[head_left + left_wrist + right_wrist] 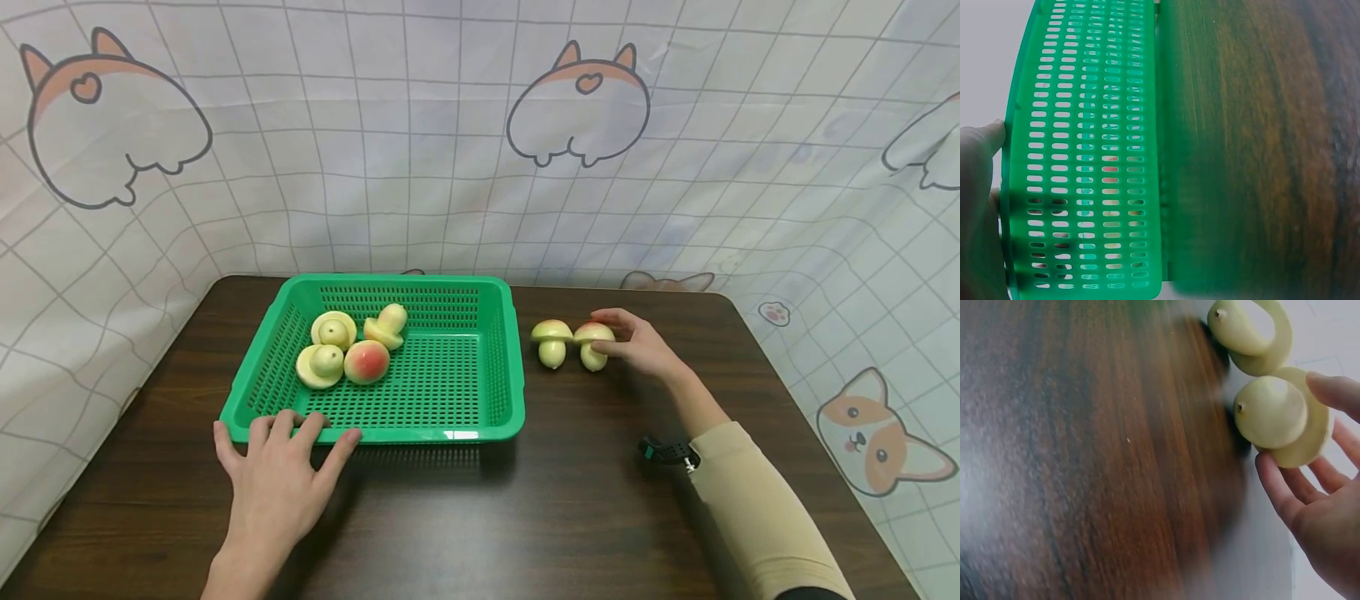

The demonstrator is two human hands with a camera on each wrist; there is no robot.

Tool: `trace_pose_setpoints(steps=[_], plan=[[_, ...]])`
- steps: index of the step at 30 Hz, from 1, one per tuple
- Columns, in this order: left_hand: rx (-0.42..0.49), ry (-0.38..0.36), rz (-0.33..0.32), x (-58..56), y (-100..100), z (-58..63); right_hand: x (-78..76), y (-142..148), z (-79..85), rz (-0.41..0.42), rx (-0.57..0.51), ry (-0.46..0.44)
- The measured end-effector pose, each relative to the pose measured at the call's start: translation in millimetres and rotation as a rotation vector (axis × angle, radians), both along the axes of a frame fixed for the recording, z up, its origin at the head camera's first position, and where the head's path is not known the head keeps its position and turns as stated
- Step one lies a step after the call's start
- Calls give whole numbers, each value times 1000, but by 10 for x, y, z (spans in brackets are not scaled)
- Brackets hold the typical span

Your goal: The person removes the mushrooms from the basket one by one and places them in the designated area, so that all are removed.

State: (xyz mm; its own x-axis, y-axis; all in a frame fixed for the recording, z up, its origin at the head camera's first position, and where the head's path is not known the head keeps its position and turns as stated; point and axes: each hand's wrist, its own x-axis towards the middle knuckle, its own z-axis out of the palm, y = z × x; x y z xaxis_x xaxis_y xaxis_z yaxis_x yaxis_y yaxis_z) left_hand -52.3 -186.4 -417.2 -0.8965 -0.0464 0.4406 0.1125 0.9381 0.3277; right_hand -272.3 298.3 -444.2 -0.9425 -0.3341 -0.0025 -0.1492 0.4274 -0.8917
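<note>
My right hand point(637, 342) has its thumb and fingers around the cap of a toy mushroom point(595, 354), which has a pale green stem and a reddish top. Touching it on the left is a second toy mushroom point(552, 353); both lie on the table to the right of the green basket point(512, 375). In the right wrist view, the thumb lies on the cap of the held mushroom point(1270, 412) and the fingers reach under it. My left hand point(277, 475) rests with spread fingers on the basket's near left rim, also seen from outside in the left wrist view.
In the basket's left half lie several more pieces, among them a stem-up mushroom point(327, 362) and a red-topped one point(367, 362). A black strap with a green piece point(667, 451) is by the right forearm. A patterned cloth point(450, 167) hangs behind the dark wooden table point(480, 533).
</note>
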Motion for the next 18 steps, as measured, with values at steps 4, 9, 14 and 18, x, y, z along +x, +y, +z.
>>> trace_pose_setpoints(steps=[4, 9, 14, 18], plan=[[1, -8, -2, -1, -1, 2, 11, 29, 26, -3, 14, -3], [-3, -19, 3, 0, -3, 8, 27, 58, 75, 1, 27, 1], [-2, -14, 1, 4, 2, 8, 28, 81, 155, 8, 50, 21], [2, -4, -1, 3, 3, 3, 30, 86, 267, 12, 70, 34]])
